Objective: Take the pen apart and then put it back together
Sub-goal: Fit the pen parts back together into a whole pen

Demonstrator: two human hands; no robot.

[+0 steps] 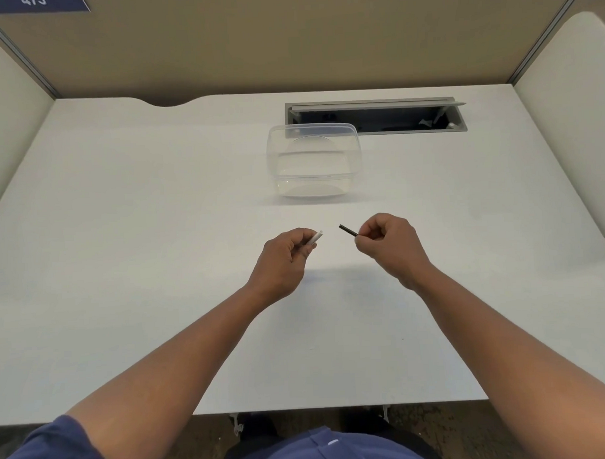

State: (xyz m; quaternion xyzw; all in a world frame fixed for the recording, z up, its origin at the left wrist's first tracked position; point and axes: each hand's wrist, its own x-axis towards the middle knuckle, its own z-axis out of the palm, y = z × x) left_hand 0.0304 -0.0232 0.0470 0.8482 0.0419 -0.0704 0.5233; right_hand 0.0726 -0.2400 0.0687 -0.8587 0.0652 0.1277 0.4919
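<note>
Pen in two parts, held above white counter [123, 235]: white plastic barrel [317, 236] pinched in left hand [284, 261], thin black refill [347, 230] pinched in right hand [387, 245]. Tips near, apart. Light, stiff, slippery; refill likely bendable, best gripped near end. Most of both parts hidden inside fists; other pieces unseen.

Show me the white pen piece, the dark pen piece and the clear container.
white pen piece [318, 236], head view, exposed tip.
dark pen piece [347, 230], head view, mid-shaft.
clear container [355, 158], head view, right wall.
</note>
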